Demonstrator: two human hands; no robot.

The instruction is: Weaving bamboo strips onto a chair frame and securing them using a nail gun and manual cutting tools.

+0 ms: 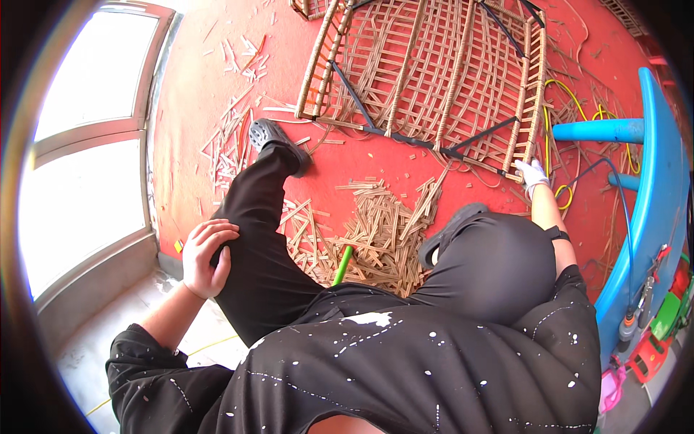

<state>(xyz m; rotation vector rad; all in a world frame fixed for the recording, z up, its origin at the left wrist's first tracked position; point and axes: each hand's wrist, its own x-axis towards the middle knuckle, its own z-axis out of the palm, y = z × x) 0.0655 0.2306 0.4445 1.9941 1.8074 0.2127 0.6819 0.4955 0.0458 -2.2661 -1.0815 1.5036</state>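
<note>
The wicker frame (405,69) sat on red flooring (329,170), its far end cut off. The white-gloved right hand (533,176) touched its near right corner; finger closure could not be determined. The bare left hand (206,253) rested, thumb apart, on the left knee (235,253). Loose strips (383,224) cluttered the floor; a green rod (343,266) was partly hidden by clothing.
</note>
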